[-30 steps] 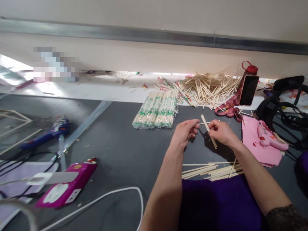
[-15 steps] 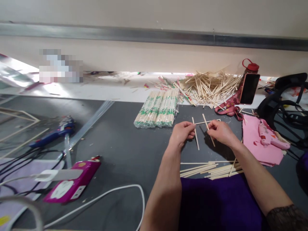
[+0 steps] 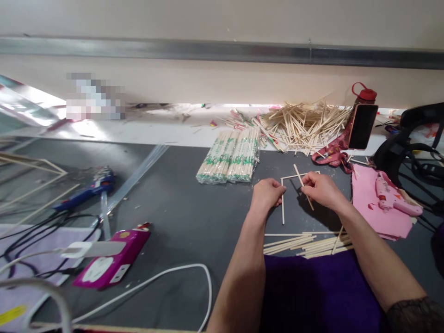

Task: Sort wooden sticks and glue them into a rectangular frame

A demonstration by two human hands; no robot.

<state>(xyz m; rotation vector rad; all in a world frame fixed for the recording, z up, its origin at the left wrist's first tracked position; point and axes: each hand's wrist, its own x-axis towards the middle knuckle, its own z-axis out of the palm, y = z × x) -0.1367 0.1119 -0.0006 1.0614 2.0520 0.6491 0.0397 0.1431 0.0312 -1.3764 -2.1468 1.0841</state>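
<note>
My left hand (image 3: 268, 196) pinches the upper part of a thin wooden stick (image 3: 283, 208), which lies pointing toward me on the dark table. Its far end meets the left end of another wooden stick (image 3: 290, 176) that runs crosswise, so the two form a corner. In my right hand (image 3: 321, 188) a third wooden stick (image 3: 308, 200) is pinched at a slant, passing over the crosswise one. Closer to my body, several loose wooden sticks (image 3: 289, 245) lie in a spread bundle.
Plastic-wrapped chopstick packs (image 3: 229, 157) lie behind my left hand, with a large stick pile (image 3: 305, 127) beyond. A pink glue gun (image 3: 395, 199) rests on pink sheets (image 3: 367, 203) at right. To the left are a blue glue gun (image 3: 90, 187), a magenta power strip (image 3: 113, 261) and cables.
My left hand has turned its stick straighter and brought its far end to the crosswise stick's left end. The right hand still holds its slanted stick; the view has shifted slightly.
</note>
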